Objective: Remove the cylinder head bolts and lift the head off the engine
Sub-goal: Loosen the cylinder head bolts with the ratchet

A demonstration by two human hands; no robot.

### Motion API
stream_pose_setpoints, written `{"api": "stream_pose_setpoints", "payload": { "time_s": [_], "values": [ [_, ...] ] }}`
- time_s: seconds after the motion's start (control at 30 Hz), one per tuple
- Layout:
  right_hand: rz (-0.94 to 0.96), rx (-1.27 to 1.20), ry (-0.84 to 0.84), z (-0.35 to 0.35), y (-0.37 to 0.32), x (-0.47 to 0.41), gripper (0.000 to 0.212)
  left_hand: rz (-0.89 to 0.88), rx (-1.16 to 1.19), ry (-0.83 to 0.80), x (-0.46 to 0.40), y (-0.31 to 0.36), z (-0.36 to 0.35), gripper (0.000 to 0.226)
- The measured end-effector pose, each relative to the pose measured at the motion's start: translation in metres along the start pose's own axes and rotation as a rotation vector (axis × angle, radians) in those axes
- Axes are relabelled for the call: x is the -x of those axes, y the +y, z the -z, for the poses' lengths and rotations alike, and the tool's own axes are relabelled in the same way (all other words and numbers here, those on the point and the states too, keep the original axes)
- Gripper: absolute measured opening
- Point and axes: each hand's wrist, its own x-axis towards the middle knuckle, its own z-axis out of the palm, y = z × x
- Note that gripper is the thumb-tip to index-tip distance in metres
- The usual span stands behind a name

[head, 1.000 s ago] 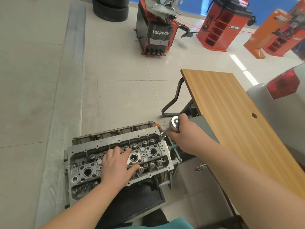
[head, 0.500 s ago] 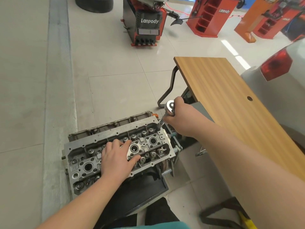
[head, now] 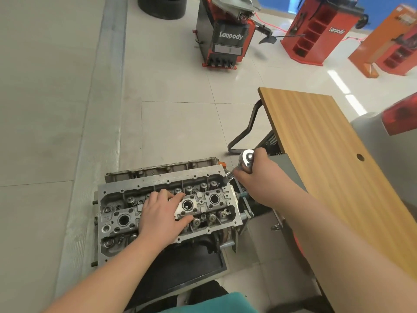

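Grey aluminium cylinder head (head: 158,184): left hand (head: 161,216) pressed flat on top, fingers spread. Right hand (head: 259,177) grips chrome ratchet wrench (head: 244,162) at the head's far right corner. Red tyre machine (head: 225,35), lettered "Lanpody".

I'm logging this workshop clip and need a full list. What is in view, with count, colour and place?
cylinder head: one, grey metal, on the engine, low centre
ratchet: one, chrome, at the head's far right corner
wooden table: one, brown top, right
tyre machine: one, red and black, far centre
red cabinet: one, far right
orange units: at least one, far right edge
tyres: black stack, top
car rear: grey with red lamp, right edge
left hand: resting on the head
right hand: gripping the ratchet
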Motion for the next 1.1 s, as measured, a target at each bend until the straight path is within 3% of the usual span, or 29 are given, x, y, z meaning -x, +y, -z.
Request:
{"api": "stream_pose_setpoints", "payload": {
  "time_s": [0.07, 0.13, 0.23, 0.3, 0.37, 0.43, 0.5, 0.53, 0.57, 0.7, 0.8, 0.9, 1.1],
  "values": [
    [0.03, 0.001, -0.066, 0.005, 0.004, -0.002, 0.029, 0.036, 0.033, -0.072, -0.002, 0.005, 0.008, 0.085],
    [0.047, -0.033, -0.148, 0.013, 0.01, -0.003, 0.051, 0.089, 0.095, -0.135, -0.006, 0.018, 0.023, 0.089],
    [0.037, -0.37, -0.253, 0.024, 0.026, -0.001, 0.076, 0.048, 0.282, 0.0, -0.011, 0.059, 0.06, 0.091],
    [0.091, -0.68, -0.349, 0.03, 0.04, 0.004, 0.063, -0.024, 0.582, 0.07, -0.019, 0.104, 0.085, 0.082],
    [0.157, -0.802, -0.407, 0.032, 0.064, 0.002, 0.041, -0.027, 0.872, 0.03, -0.035, 0.152, 0.104, 0.07],
    [0.143, -0.689, -0.249, 0.03, 0.098, -0.008, 0.029, 0.035, 0.986, -0.002, -0.052, 0.19, 0.112, 0.045],
    [0.067, -0.375, 0.039, 0.028, 0.148, -0.027, 0.021, 0.124, 1.028, 0.064, -0.065, 0.212, 0.112, 0.023],
    [0.029, -0.187, 0.105, 0.027, 0.178, -0.035, 0.018, 0.154, 1.06, 0.103, -0.068, 0.217, 0.109, 0.019],
    [-0.003, -0.005, 0.08, 0.025, 0.21, -0.042, 0.021, 0.168, 1.084, 0.136, -0.071, 0.219, 0.107, 0.015],
    [-0.047, 0.586, -0.313, 0.009, 0.312, -0.046, 0.045, 0.203, 1.078, 0.171, -0.075, 0.218, 0.101, 0.012],
    [0.013, 0.658, -0.34, -0.001, 0.337, -0.044, 0.057, 0.221, 1.073, 0.166, -0.074, 0.218, 0.101, 0.007],
    [-0.054, 0.605, -0.333, -0.003, 0.333, -0.045, 0.063, 0.215, 1.058, 0.163, -0.071, 0.218, 0.104, 0.006],
    [-0.098, 0.606, -0.266, -0.017, 0.32, -0.032, 0.056, 0.179, 1.034, 0.163, -0.064, 0.213, 0.105, 0.006]
  ]
}}
